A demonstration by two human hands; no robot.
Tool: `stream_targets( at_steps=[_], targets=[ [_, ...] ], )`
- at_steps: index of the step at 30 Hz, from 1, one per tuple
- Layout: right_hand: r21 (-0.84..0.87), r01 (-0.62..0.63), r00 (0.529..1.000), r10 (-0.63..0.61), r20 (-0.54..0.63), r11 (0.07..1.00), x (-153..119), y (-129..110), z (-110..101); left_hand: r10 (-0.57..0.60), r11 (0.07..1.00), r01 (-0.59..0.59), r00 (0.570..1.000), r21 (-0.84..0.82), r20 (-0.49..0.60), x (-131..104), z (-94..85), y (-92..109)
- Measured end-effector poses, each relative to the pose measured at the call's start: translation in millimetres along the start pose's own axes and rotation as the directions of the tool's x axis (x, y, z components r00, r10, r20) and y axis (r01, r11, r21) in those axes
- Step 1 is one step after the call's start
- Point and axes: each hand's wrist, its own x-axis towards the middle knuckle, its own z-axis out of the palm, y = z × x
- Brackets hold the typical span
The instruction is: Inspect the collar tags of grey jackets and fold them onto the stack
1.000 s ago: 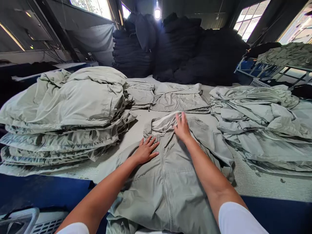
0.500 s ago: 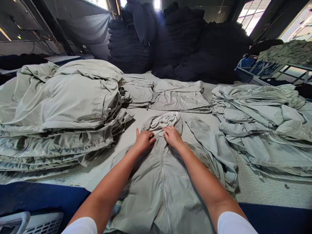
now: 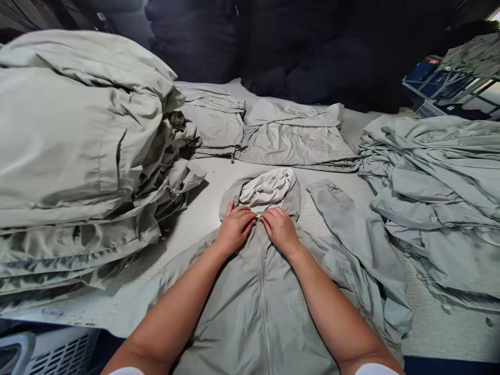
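Observation:
A grey-green hooded jacket (image 3: pixel 234 307) lies front up on the table, its long zipper (image 3: pixel 262 281) running down the middle. Its hood (image 3: pixel 230 195) points away from me and shows a pale lining (image 3: pixel 269 186). At the collar, my left hand (image 3: pixel 235 226) has its fingers closed on the fabric just left of the zipper top. My right hand (image 3: pixel 279 228) pinches the collar on the other side, close beside the left. The fingertips hide the zipper's top end. One sleeve (image 3: pixel 363 245) stretches out to the right of the jacket.
A tall pile of similar garments (image 3: pixel 78 135) stands on the left, and another pile (image 3: pixel 441 192) on the right. Folded garments (image 3: pixel 292 135) lie across the back of the white table (image 3: pixel 187 229). Dark stacks (image 3: pixel 304 52) rise behind. A plastic basket (image 3: pixel 62 354) sits at lower left.
My hands have come closer together and now grip the collar at the zipper top, covering the zipper pull that showed before. The view has tilted downward.

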Motion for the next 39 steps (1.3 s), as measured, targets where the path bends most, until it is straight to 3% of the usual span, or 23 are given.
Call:
stream_targets(
  at_steps=[8, 18, 23, 27, 29, 31, 33, 35, 36, 37, 38, 39],
  targets=[
    [0.117, -0.037, 0.985, 0.056, -0.165, 0.992, -0.1, -6.3, -7.8, -0.053, 0.997, 0.052, 0.999, -0.055, -0.006, 2.3, -0.5, 9.0],
    [0.367, -0.027, 0.991, 0.073, -0.111, 0.93, -5.8, -12.1, -22.2, -0.084, 0.99, 0.086, 0.996, -0.114, 0.02, 4.6, -5.0, 13.2],
    [0.22, 0.062, 0.991, -0.034, -0.129, 0.974, -5.1, -18.8, -29.9, -0.125, 0.977, 0.118, 0.992, -0.18, -0.033, 4.0, -5.9, 13.6],
    [0.124, 0.139, 0.99, -0.141, 0.007, 0.982, -5.3, -31.6, -37.5, -0.193, 0.962, 0.155, 0.969, -0.224, -0.156, 2.2, -6.3, 13.8],
    [0.204, 0.137, 0.982, -0.16, 0.1, 0.969, -7.1, -33.8, -41.3, -0.238, 0.952, 0.189, 0.952, -0.24, -0.194, 1.4, -6.4, 13.5],
    [0.371, 0.048, 0.96, -0.146, 0.24, 0.927, -10.9, -31.6, -46.4, -0.286, 0.935, 0.23, 0.939, -0.269, -0.193, 1.2, -6.8, 13.1],
    [0.541, -0.118, 0.866, -0.181, 0.467, 0.833, -15.9, -27.3, -52.1, -0.341, 0.909, 0.274, 0.922, -0.314, -0.182, 1.5, -8.0, 12.8],
    [0.614, -0.302, 0.683, -0.283, 0.673, 0.729, -19.4, -24.3, -56.9, -0.395, 0.876, 0.311, 0.901, -0.368, -0.178, 2.2, -10.8, 12.3],
    [0.624, -0.369, 0.607, -0.33, 0.723, 0.689, -19.9, -23.9, -58.3, -0.418, 0.858, 0.324, 0.892, -0.399, -0.174, 2.6, -12.7, 12.1],
    [0.636, -0.406, 0.583, -0.35, 0.733, 0.657, -19.3, -24.3, -59.0, -0.436, 0.838, 0.332, 0.885, -0.433, -0.165, 3.0, -15.0, 11.8],
    [0.657, -0.41, 0.623, -0.332, 0.708, 0.633, -17.7, -25.3, -58.8, -0.45, 0.816, 0.338, 0.881, -0.47, -0.148, 3.4, -17.4, 11.6],
    [0.687, -0.383, 0.705, -0.285, 0.65, 0.617, -15.4, -26.7, -57.9, -0.46, 0.791, 0.342, 0.879, -0.508, -0.124, 3.8, -19.9, 11.6]
  ],
)
